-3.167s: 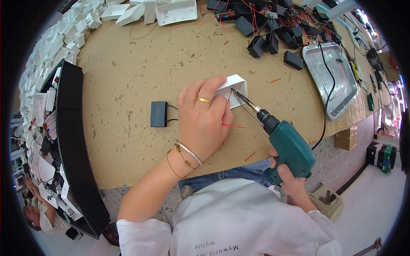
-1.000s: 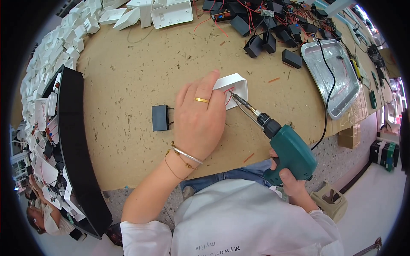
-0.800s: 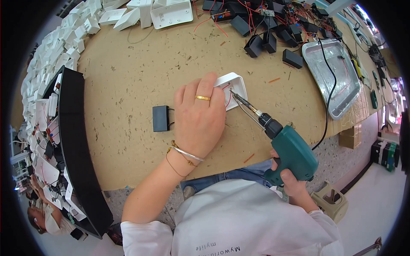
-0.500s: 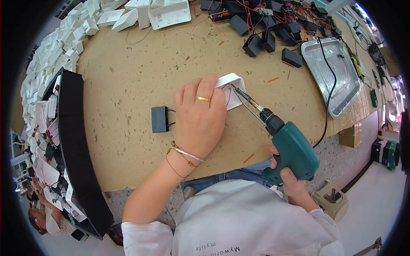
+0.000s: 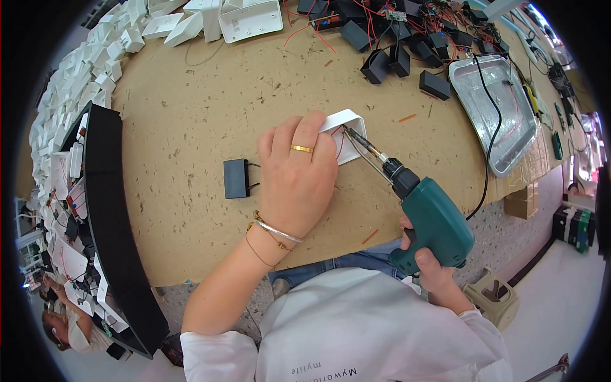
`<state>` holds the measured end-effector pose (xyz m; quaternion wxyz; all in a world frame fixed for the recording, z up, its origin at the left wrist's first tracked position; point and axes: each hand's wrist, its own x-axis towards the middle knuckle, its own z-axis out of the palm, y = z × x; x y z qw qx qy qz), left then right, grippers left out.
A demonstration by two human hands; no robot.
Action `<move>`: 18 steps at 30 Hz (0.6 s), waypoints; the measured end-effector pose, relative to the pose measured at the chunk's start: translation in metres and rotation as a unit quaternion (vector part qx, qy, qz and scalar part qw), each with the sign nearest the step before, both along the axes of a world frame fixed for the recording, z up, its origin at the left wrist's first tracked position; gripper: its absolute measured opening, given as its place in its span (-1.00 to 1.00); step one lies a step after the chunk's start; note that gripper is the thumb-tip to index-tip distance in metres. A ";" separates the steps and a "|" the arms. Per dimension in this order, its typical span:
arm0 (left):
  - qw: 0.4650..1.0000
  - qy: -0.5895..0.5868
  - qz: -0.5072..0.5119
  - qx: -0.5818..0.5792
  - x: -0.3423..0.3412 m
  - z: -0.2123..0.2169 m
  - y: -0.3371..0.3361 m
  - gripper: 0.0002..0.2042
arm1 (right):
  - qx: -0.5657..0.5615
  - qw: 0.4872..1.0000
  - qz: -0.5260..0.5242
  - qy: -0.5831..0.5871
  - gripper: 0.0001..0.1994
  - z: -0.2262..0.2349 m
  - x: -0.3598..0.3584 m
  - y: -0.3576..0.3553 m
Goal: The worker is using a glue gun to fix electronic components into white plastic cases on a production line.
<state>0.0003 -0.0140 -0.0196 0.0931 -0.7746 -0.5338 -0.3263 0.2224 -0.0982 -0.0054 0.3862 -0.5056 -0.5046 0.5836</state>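
My left hand (image 5: pixel 298 162) is closed over a white plastic housing (image 5: pixel 351 151) and covers most of it. Red wires show inside the housing's open side. In my right hand (image 5: pixel 433 267) is a green pistol-grip soldering gun (image 5: pixel 438 219), its handle wrapped by my fingers. Its metal tip reaches into the housing beside the red wires; whether it touches a joint I cannot tell. A thin tube runs along the barrel toward the tip. Just left of my left hand lies a black box (image 5: pixel 236 179), with two dark leads passing under the hand.
White housings (image 5: pixel 251 22) are heaped at the far left, and black boxes with red wires (image 5: pixel 399 60) at the far right. A metal tray (image 5: pixel 493 114) with a black cord across it lies on the right. A black-walled bin (image 5: pixel 108 191) stands left; another person sits beyond it.
The soldering gun has shifted very slightly left, its tip still inside the housing. My left hand stays nearly still on the housing.
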 end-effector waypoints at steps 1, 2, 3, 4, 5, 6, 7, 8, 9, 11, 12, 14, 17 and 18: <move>1.000 0.000 0.000 0.000 0.000 0.000 0.000 -0.89 | 0.000 1.000 0.000 0.000 -0.41 0.000 0.000 0.000; 1.000 0.000 0.000 -0.003 0.000 0.000 0.000 -0.89 | -0.001 1.000 -0.001 -0.003 -0.42 0.000 -0.001 0.000; 1.000 0.001 0.000 -0.006 0.000 0.000 0.000 -0.88 | -0.003 1.000 -0.003 -0.006 -0.44 0.001 -0.001 0.000; 1.000 0.000 0.000 -0.006 0.000 0.001 0.000 -0.88 | -0.003 1.000 -0.003 -0.006 -0.44 0.001 -0.001 0.000; 1.000 0.001 0.000 -0.006 0.000 0.001 0.000 -0.88 | -0.008 1.000 -0.007 -0.005 -0.45 0.001 -0.002 -0.001; 1.000 0.001 0.000 -0.006 0.000 0.001 0.000 -0.88 | -0.012 1.000 -0.012 -0.004 -0.47 0.001 -0.002 -0.002; 1.000 0.000 0.000 -0.006 0.000 0.001 -0.001 -0.88 | -0.012 1.000 -0.012 -0.005 -0.47 -0.001 -0.001 -0.002; 1.000 0.001 0.000 -0.005 0.000 0.001 0.000 -0.88 | 0.012 1.000 -0.001 -0.017 -0.48 -0.006 0.001 -0.001; 1.000 0.002 0.001 -0.005 0.001 0.001 0.000 -0.88 | 0.035 0.999 0.009 -0.030 -0.48 -0.009 0.003 -0.001; 1.000 0.002 0.000 -0.007 0.000 0.000 -0.001 -0.88 | 0.012 1.000 0.006 -0.019 -0.49 -0.004 0.001 0.000; 1.000 0.002 0.000 -0.010 0.000 0.001 -0.001 -0.88 | -0.011 1.000 0.002 -0.008 -0.49 -0.001 0.000 0.000; 1.000 0.002 0.000 -0.007 0.000 0.000 0.000 -0.88 | -0.004 1.000 -0.004 -0.011 -0.51 0.003 -0.003 0.002; 1.000 0.005 0.001 -0.004 0.000 0.001 0.000 -0.88 | -0.002 1.000 -0.012 -0.011 -0.52 0.002 -0.003 0.000; 1.000 0.007 0.000 -0.004 0.000 0.001 0.000 -0.88 | -0.006 1.000 -0.015 -0.008 -0.52 0.001 -0.003 -0.001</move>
